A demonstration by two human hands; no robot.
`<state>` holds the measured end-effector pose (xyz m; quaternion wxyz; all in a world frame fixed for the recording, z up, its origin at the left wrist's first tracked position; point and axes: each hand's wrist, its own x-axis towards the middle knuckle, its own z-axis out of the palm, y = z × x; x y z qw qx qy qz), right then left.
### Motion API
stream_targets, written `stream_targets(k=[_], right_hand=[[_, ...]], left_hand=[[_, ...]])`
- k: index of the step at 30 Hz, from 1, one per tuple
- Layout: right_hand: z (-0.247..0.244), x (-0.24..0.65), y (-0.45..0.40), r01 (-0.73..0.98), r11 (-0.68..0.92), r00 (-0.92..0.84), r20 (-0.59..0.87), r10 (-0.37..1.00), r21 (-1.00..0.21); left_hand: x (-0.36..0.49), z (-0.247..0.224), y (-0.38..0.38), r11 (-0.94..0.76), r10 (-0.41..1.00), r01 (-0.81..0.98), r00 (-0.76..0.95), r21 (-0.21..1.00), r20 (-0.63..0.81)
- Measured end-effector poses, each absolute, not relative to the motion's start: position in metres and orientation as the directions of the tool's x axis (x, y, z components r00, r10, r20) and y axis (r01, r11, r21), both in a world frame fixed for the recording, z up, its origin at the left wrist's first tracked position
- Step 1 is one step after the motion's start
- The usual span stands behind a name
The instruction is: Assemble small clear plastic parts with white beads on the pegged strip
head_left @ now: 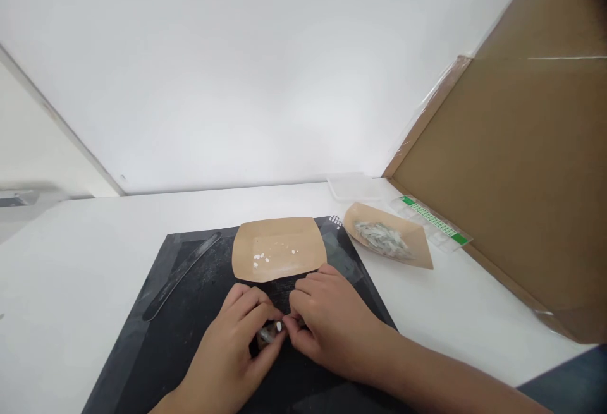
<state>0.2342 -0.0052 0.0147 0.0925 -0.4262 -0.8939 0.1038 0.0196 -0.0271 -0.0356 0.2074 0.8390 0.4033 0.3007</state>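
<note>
My left hand [237,344] is closed around a small greyish, shiny piece [267,334] above the black mat [190,363]. A small white oval bit [279,325] shows at its end, between the fingertips. My right hand [327,322] is closed in a pinch and meets the left fingertips there. Whatever its fingers hold is hidden. Just beyond both hands lies a brown paper tray [303,237], with several small white bits [258,257] scattered inside.
Right of the mat, a second paper tray [422,246] holds a heap of translucent slivers [384,239]. Behind it are a clear plastic lid [353,186] and a green-and-white strip [434,219]. A long thin dark strip [183,275] lies at left. Cardboard [531,180] stands upright on the right.
</note>
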Motion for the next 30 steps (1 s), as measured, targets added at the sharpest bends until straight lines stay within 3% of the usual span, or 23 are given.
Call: stream_targets(k=[6, 15, 30], right_hand=[[0.019, 0.236, -0.003, 0.728, 0.620, -0.631, 0.070, 0.773, -0.293], [0.022, 0.240, -0.002, 0.642, 0.615, -0.640, 0.122, 0.759, -0.458], [0.012, 0.232, -0.010, 0.671, 0.611, -0.603, 0.170, 0.779, -0.421]], left_hand=[[0.017, -0.035, -0.028, -0.549, 0.826, 0.582, 0.489, 0.600, 0.281], [0.014, -0.031, -0.029, -0.527, 0.834, 0.563, 0.488, 0.637, 0.258], [0.016, -0.029, -0.033, -0.505, 0.849, 0.582, 0.467, 0.638, 0.246]])
